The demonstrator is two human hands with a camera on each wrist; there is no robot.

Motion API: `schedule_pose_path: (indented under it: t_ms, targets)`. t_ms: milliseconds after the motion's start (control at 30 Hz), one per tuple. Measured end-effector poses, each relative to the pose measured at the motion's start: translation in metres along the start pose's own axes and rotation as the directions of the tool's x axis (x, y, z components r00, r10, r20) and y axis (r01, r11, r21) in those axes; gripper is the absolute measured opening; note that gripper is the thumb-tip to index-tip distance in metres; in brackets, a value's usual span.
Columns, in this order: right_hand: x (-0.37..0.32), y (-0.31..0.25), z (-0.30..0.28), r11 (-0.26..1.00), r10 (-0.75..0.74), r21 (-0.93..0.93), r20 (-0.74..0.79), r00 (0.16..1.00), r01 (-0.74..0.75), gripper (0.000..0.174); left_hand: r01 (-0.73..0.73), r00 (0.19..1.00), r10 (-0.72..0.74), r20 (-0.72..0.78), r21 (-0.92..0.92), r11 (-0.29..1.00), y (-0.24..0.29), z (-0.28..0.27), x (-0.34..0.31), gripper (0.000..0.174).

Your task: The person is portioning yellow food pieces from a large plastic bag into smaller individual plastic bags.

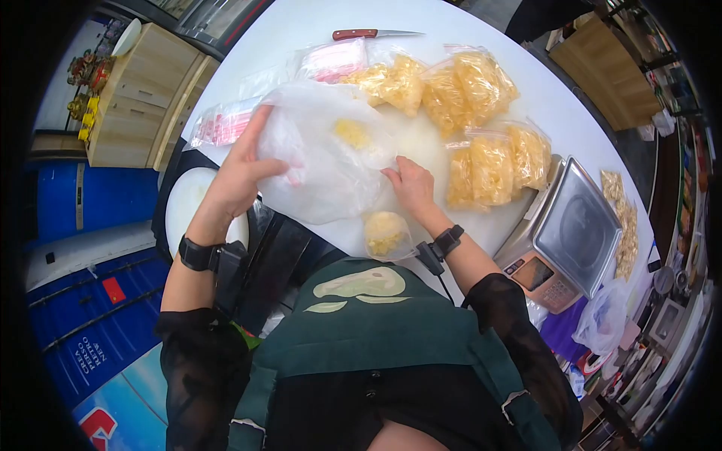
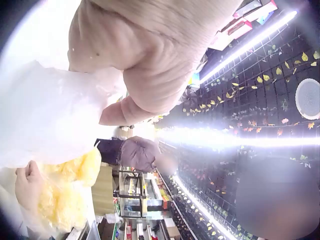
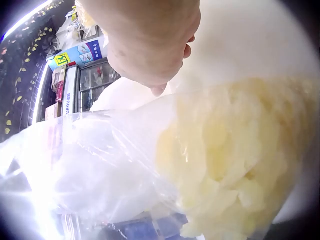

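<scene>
A large translucent plastic bag spreads between my hands over the table, with a small clump of yellow pieces showing in its upper right part. My left hand grips the bag's left side, thumb lying across the plastic and the other fingertips hidden behind it. At the right edge, my right hand pinches the plastic between thumb and curled fingers. Below that hand, a small clear bag of pale yellow flakes sits at the table's near edge; the right wrist view shows its flakes close up.
Filled bags of yellow pieces and more such bags lie to the right. Beyond them stands a scale. Pink-striped empty bags and a red-handled knife lie at the back. A white stool stands left.
</scene>
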State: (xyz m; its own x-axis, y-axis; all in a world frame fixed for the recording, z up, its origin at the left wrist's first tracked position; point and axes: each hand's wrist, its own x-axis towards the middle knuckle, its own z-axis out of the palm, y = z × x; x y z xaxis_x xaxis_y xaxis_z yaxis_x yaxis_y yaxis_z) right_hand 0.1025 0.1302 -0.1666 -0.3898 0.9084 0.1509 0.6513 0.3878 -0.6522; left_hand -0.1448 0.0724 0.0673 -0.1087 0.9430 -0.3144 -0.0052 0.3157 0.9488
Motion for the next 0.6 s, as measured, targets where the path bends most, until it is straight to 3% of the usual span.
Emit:
schedule_pose_path:
  t_ms: [233, 333, 400, 433, 500, 600]
  targets:
    - [-0.004, 0.007, -0.011, 0.993, -0.017, 0.118, 0.057, 0.998, 0.011, 0.03, -0.009, 0.998, 0.009, -0.062, 0.008, 1.0, -0.021, -0.031, 0.013, 0.093]
    - [-0.006, 0.008, -0.012, 0.991, -0.024, 0.133, 0.087, 0.996, 0.012, 0.03, -0.018, 0.986, 0.038, -0.165, 0.124, 0.992, -0.046, -0.05, 0.023, 0.092]
    - [-0.003, 0.008, -0.01, 0.985, -0.049, 0.166, 0.076, 0.996, 0.036, 0.031, -0.013, 0.97, 0.099, -0.222, 0.359, 0.933, -0.07, -0.069, 0.036, 0.092]
    - [-0.003, 0.006, -0.011, 0.985, -0.056, 0.165, 0.082, 0.995, 0.042, 0.031, -0.011, 0.968, 0.099, -0.231, 0.354, 0.935, -0.085, -0.078, 0.039, 0.092]
    - [-0.002, 0.003, -0.015, 0.984, -0.066, 0.167, 0.061, 0.996, 0.055, 0.031, 0.004, 0.965, 0.167, -0.201, 0.652, 0.758, -0.105, -0.091, 0.043, 0.092]
    - [-0.006, 0.004, -0.031, 0.987, -0.049, 0.158, 0.113, 0.992, 0.031, 0.031, -0.033, 0.955, 0.227, -0.189, 0.695, 0.718, -0.1, -0.082, 0.031, 0.09]
